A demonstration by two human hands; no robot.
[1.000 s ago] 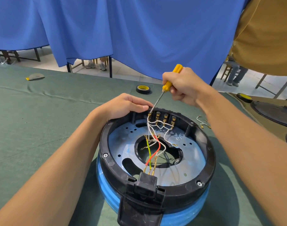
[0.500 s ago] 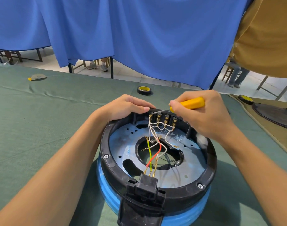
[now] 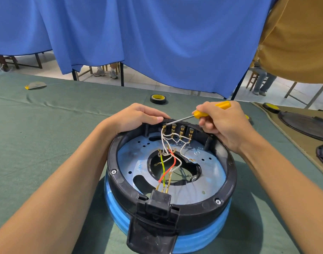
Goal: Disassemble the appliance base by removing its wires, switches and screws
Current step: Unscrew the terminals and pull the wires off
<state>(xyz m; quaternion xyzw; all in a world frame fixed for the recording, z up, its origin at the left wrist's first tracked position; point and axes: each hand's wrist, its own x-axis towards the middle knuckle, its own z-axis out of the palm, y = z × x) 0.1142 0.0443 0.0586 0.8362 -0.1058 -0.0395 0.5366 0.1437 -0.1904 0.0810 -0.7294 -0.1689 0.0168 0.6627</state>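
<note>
One appliance base (image 3: 228, 182) sits on the green table cloth (image 3: 47, 143) in the near middle of the view, round, with a black ring above a blue body and its black connector block (image 3: 158, 203) facing the person. Along the far inner wall stand four switches (image 3: 181, 129) in a row, each with brass terminals. The wires (image 3: 168, 143) run from them down over the metal plate: one red, one yellow-green, and several white ones too tangled to count. Three brass ends meet the connector block. Two hex screws (image 3: 113, 171) show plainly on the ring, one near left, one near right. There are two hands. The left hand (image 3: 137, 118) rests over the far left rim, fingers curled onto its edge. The right hand (image 3: 223, 125) grips one screwdriver (image 3: 203, 114), fingers wrapped round the yellow handle. Its long axis lies nearly level, handle to the upper right, shaft slanting down-left, tip at the leftmost switch. Two tape rolls lie beyond: one (image 3: 158, 99) on this cloth, another (image 3: 270, 107) on the neighbouring table.
</note>
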